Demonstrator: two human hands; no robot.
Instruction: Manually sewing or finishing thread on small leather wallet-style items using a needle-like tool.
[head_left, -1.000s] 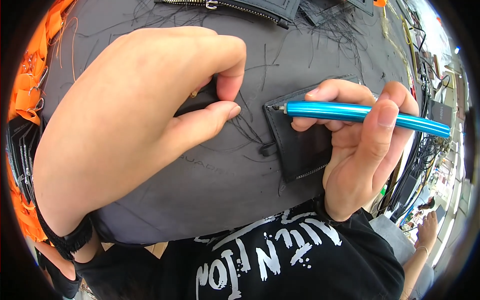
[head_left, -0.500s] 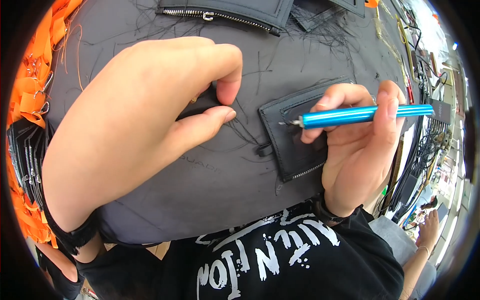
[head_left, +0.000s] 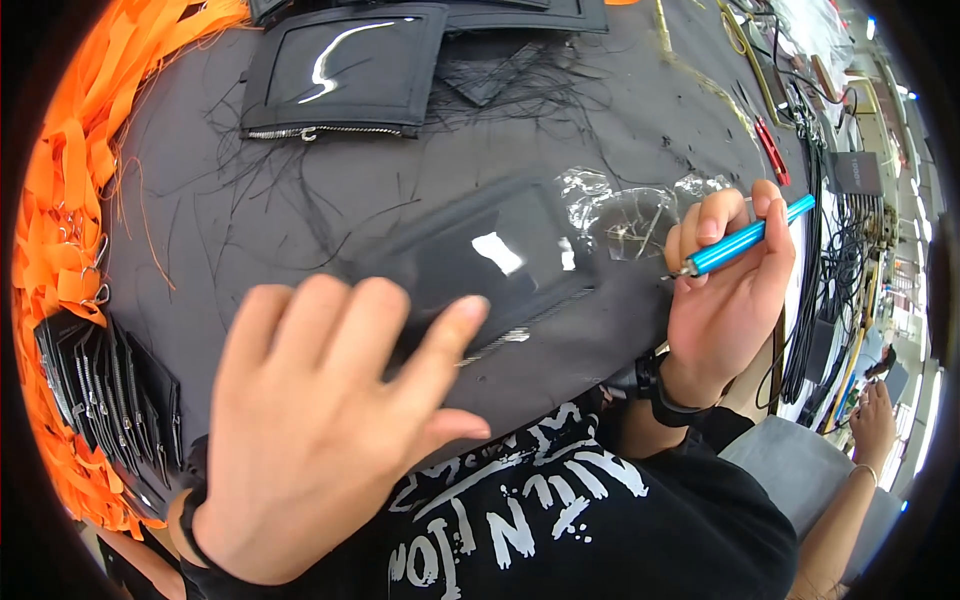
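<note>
A black zipped card holder (head_left: 450,265) with a clear, shiny window lies tilted in the middle of the table, slightly blurred. My left hand (head_left: 315,425) is over its near left corner, index finger stretched onto or just above it. The thumb stands apart, the other fingers are bent, and nothing shows in their grip. To the right, my right hand (head_left: 730,315) is closed around a slim blue pen-shaped tool (head_left: 738,246). The tool's thin metal tip points left, away from the card holder. Just beyond the card holder's right end lie crumpled clear plastic pieces (head_left: 635,222).
More black card holders (head_left: 345,75) are at the far edge among loose black threads (head_left: 520,85). Orange straps (head_left: 75,220) and a row of zipped black holders (head_left: 110,390) line the left. At right are red-handled snips (head_left: 772,152), black cables (head_left: 815,300) and another person's hand (head_left: 873,420).
The card holder under my right hand now lies mid-table, more to the left. My left hand has come nearer and opened from its pinch. The right hand, still with the blue tool, has drawn slightly away.
</note>
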